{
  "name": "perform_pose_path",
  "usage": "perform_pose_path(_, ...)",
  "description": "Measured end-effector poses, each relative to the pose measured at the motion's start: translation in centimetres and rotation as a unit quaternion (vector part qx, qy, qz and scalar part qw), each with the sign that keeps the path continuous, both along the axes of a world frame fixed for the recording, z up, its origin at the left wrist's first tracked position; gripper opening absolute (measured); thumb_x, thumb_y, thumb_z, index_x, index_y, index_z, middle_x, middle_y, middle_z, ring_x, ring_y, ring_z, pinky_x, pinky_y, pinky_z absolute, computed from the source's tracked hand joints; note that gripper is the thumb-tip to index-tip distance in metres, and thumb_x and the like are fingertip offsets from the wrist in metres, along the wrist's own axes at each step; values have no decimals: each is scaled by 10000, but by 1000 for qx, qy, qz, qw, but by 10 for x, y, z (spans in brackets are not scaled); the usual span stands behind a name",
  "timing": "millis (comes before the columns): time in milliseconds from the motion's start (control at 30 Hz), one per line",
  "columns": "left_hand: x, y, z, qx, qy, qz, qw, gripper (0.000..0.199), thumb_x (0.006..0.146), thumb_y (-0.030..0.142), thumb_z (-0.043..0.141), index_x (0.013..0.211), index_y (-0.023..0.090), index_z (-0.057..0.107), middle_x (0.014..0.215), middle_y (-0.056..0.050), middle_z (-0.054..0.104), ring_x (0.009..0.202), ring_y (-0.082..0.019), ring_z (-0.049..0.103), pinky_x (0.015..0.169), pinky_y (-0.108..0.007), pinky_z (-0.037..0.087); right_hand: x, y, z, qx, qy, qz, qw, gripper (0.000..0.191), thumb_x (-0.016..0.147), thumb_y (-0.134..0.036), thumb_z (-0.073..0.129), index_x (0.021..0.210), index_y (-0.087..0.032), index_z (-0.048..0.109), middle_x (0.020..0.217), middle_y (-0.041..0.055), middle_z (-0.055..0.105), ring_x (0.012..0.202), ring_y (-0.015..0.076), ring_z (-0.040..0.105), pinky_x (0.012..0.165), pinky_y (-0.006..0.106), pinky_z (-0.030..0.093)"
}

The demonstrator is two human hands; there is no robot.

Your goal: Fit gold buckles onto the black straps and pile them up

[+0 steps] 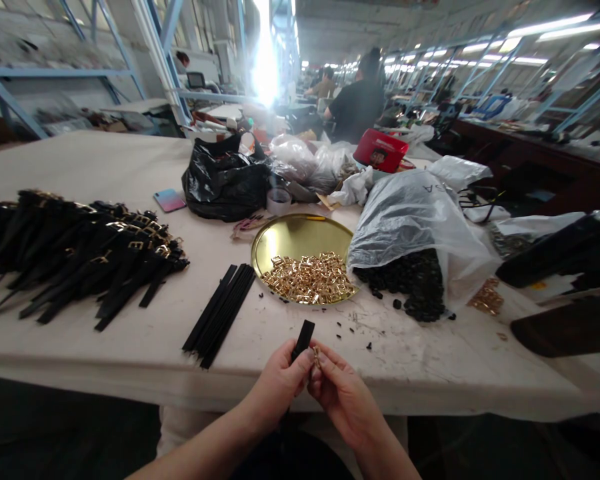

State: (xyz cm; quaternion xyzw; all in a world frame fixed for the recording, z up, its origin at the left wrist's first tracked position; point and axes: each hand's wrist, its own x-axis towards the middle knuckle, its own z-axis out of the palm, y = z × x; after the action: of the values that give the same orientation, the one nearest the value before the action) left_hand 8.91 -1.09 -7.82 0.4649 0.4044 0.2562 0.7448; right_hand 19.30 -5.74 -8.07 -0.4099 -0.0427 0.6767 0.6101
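Observation:
My left hand (286, 373) is closed around a black strap (304, 335), whose end sticks up past the fingers. Close against it, my right hand (341, 387) pinches a small gold buckle (317, 358) beside the strap; fingers partly cover the buckle. Both hands are just over the table's front edge. Beyond them a round gold tray (300, 233) holds a heap of gold buckles (310, 277). To the left of the tray lies a bundle of black straps (223, 313).
A large pile of buckled black straps (100, 253) covers the table's left side. A clear plastic bag (410, 213) spills small black pieces (423, 290) at right. Behind are a black plastic bag (225, 180), a phone (169, 200), a tape roll (279, 201) and a red box (380, 150). People sit farther back.

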Motion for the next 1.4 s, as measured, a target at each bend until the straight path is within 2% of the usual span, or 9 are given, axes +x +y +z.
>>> perform_pose_path(200,-1,1,1,43,52,15,998,275,763,403,506,820,135,495,527,58,452,437,-59,338,420,-184,245,-2,-2,-5,42,-210,-31,976,380,664,-394,697,970,-168,675,569,-18,588,523,96,501,528,220,430)
perform_pose_path(300,-2,2,1,107,89,28,990,219,766,357,501,775,138,506,645,13,527,593,-103,463,549,-210,354,-2,-6,-11,49,-383,-49,921,388,711,-420,639,1022,-189,658,827,55,680,694,183,601,662,317,482)
perform_pose_path(400,-2,2,0,144,144,44,978,189,759,334,492,705,153,488,627,27,492,618,-119,454,572,-222,349,-3,-11,-17,56,-516,-53,853,354,750,-372,604,1067,-220,636,1002,88,674,882,254,614,787,380,466)
perform_pose_path(533,-1,3,0,160,187,53,968,197,749,323,488,632,171,439,561,53,426,565,-108,408,532,-216,314,-4,-14,-23,90,-595,-51,797,299,785,-295,559,1071,-249,634,1048,76,666,957,265,605,846,397,447)
perform_pose_path(633,-1,2,-1,154,172,47,972,216,756,352,495,650,168,454,566,52,427,564,-108,411,538,-215,323,-3,-14,-25,123,-613,-44,779,310,799,-247,529,1094,-263,619,1071,59,656,972,254,602,872,401,439)
perform_pose_path(800,-4,1,-3,142,136,7,981,263,794,409,463,720,158,496,559,49,425,540,-104,405,523,-213,331,-3,-11,-26,88,-560,-43,823,292,795,-290,545,1070,-245,636,1072,73,654,981,262,593,863,416,451)
perform_pose_path(1067,-14,16,7,134,151,-30,979,224,788,386,448,712,176,463,491,76,384,461,-90,361,471,-206,294,1,-6,-10,15,-266,-42,963,435,644,-416,709,1018,-201,650,903,58,684,740,192,630,758,374,497)
perform_pose_path(1267,-21,17,6,99,147,-62,982,245,774,411,469,773,167,491,487,88,373,426,-76,337,438,-194,273,1,-7,-7,15,-143,-43,989,402,598,-314,767,973,-205,670,865,33,674,674,127,601,681,271,493)
perform_pose_path(1400,-18,13,8,109,153,-95,978,271,762,413,498,785,147,542,518,68,426,463,-81,366,453,-195,283,0,-7,-9,6,-156,-62,986,360,619,-320,753,949,-200,676,891,38,683,658,119,594,646,252,492)
